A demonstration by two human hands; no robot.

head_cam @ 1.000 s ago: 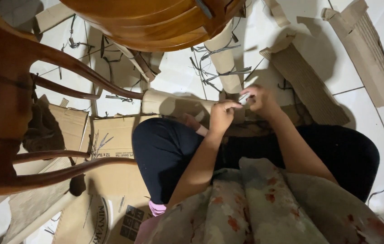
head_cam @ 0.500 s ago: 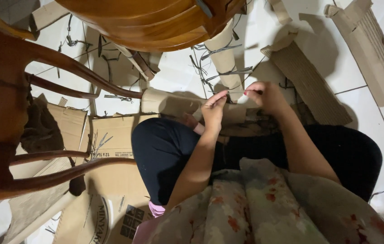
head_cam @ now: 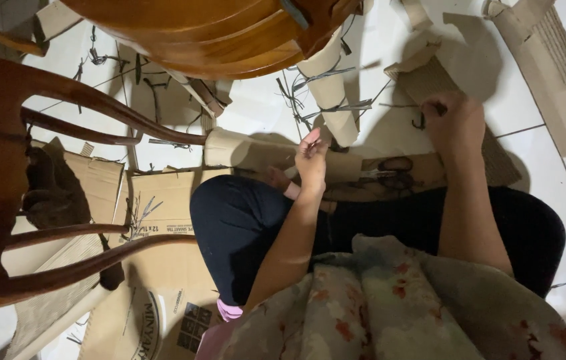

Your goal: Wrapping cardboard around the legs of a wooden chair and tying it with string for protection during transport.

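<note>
hands: two, left hand (head_cam: pixel 311 159) and right hand (head_cam: pixel 455 123) | wooden chairs: two, one dark chair (head_cam: pixel 3 167) and one lighter chair (head_cam: pixel 210 30) | rolled cardboard tubes: two, tube (head_cam: pixel 246 150) lying and tube (head_cam: pixel 330 93) behind it | scissors (head_cam: pixel 390 170): one pair | corrugated cardboard sheets: two, sheet (head_cam: pixel 470 133) and sheet (head_cam: pixel 550 73) | thin dark strips (head_cam: pixel 316 100): many, too tangled to count

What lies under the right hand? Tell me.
Under the right hand is a corrugated cardboard sheet on the white tile floor. A dark strip curls beside the fingers. Whatever sits beneath the palm is covered.
</note>
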